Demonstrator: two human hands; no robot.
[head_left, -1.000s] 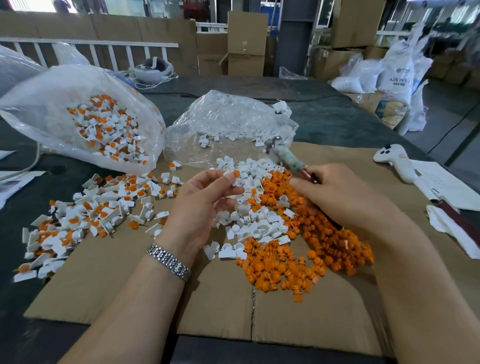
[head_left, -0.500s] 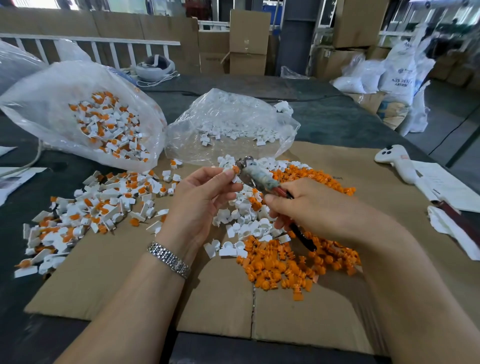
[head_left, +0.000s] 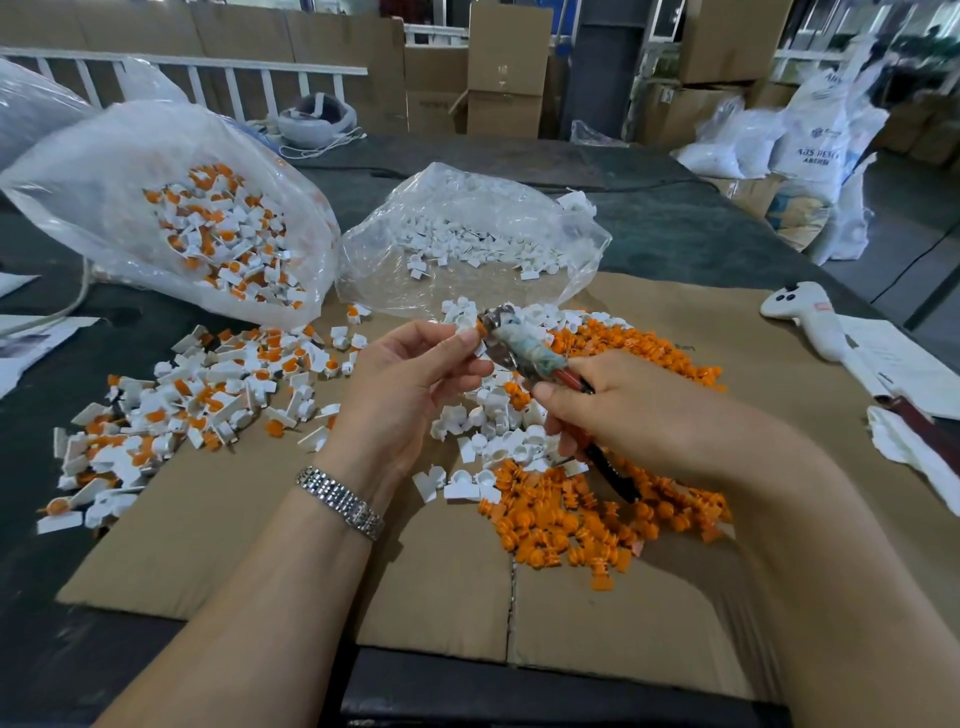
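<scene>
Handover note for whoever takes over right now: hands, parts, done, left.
Left hand: pinches one white piece at its fingertips, raised over the cardboard.
Right hand: grips the pliers, nose at that piece.
Parts: loose white pieces and orange plugs heaped mid-cardboard. Joined pieces, white with orange, heaped at left, with more in the left bag. White-only pieces in the middle bag.
Done/left: cannot tell whether plugs go in or come out. Both kinds lie in big heaps, so plenty to do.
</scene>
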